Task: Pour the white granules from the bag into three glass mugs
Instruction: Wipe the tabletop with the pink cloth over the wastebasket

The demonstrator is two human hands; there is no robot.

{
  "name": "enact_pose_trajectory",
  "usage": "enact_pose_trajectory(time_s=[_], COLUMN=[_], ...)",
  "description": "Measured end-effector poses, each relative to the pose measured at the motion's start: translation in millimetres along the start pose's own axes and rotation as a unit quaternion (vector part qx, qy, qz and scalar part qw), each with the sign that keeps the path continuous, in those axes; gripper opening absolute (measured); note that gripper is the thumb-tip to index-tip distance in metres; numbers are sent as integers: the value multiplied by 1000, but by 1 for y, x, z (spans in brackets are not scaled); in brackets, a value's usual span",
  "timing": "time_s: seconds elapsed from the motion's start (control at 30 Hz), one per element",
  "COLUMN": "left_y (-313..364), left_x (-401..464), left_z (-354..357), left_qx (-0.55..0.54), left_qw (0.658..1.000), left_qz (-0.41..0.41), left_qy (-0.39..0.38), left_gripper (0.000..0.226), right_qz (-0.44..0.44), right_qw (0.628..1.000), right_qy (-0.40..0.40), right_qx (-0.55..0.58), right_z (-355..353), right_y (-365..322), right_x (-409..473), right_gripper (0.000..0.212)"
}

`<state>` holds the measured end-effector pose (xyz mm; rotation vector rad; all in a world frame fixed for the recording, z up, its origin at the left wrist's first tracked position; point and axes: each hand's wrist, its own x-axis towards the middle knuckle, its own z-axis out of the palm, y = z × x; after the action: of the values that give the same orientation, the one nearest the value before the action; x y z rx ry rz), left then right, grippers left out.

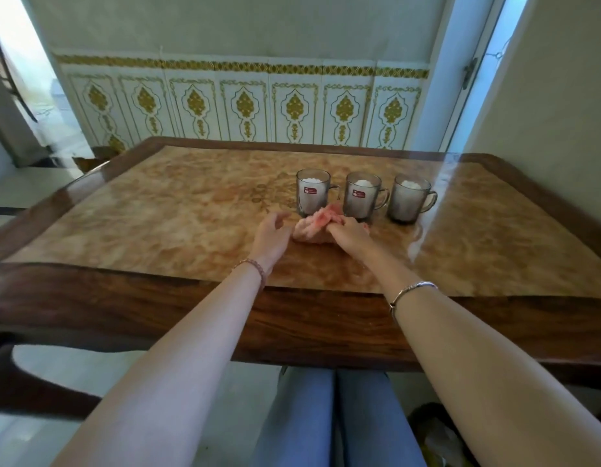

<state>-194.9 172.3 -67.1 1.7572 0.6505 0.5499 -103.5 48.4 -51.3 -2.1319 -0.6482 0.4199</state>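
Note:
Three glass mugs stand in a row on the table, each holding white granules: the left mug [312, 193], the middle mug [362, 197] and the right mug [409, 199]. Just in front of the left two lies a pinkish plastic bag [312, 228] with a red patch, resting on the table top. My right hand [350, 233] grips the bag's right end, fingers curled around it. My left hand [273, 232] hovers just left of the bag, fingers loosely spread, holding nothing.
The table [178, 214] has a glossy marbled top with a dark wooden rim. A patterned tiled wall runs behind it. A door [474, 72] stands at the back right. My legs in blue jeans [326, 419] show below the near edge.

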Motion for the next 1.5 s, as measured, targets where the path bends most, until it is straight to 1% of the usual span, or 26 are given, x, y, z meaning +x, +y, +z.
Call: enact_pose_trajectory(time_s=[0.13,0.23,0.3,0.37,0.57,0.67,0.77,0.87,0.93,1.03,1.07,1.13,1.2,1.3,1.33,1.4,1.5], left_y=[-1,-1,0,2,8,11,16,22,25,27,28,27,25,22,21,21,21], left_x=[-4,-8,-12,-16,-25,-26,-30,-34,-34,-27,-24,-19,-12,-4,-2,1,1], left_z=[6,10,15,21,43,51,65,88,100,110,111,112,113,115,115,117,119], left_qx=[28,53,65,73,56,44,35,50,59,68,73,81,81,82,83,86,80], left_qw=[999,998,997,997,998,999,998,995,993,992,992,990,990,991,991,992,992], left_qz=[16,24,27,26,25,21,21,51,64,73,76,77,77,77,76,79,85], left_qy=[-7,6,17,20,-12,-18,-49,-72,-75,-74,-76,-81,-84,-77,-72,-58,-38], left_gripper=[32,29,29,30,27,28,32,32,31,30,29,29,28,29,29,28,25], right_qz=[-15,-31,-46,-49,1,16,38,81,66,40,30,18,13,40,49,52,53], right_qw=[1000,999,999,999,1000,999,996,994,993,983,979,978,981,992,994,995,995], right_qy=[-12,-15,-7,5,13,43,42,25,67,157,180,197,179,93,72,56,66], right_qx=[11,-3,0,9,-24,29,73,65,70,85,89,73,71,79,72,62,60], right_z=[-3,-13,-20,-28,-69,-90,-106,-115,-123,-136,-138,-137,-131,-113,-107,-99,-95], right_y=[2,9,14,23,60,75,85,76,66,57,52,45,44,51,53,56,59], right_x=[-13,-26,-37,-42,-59,-69,-67,-60,-55,-38,-34,-25,-17,-14,-17,-15,-13], right_gripper=[24,18,16,19,29,19,18,24,29,18,18,18,16,15,20,34,40])
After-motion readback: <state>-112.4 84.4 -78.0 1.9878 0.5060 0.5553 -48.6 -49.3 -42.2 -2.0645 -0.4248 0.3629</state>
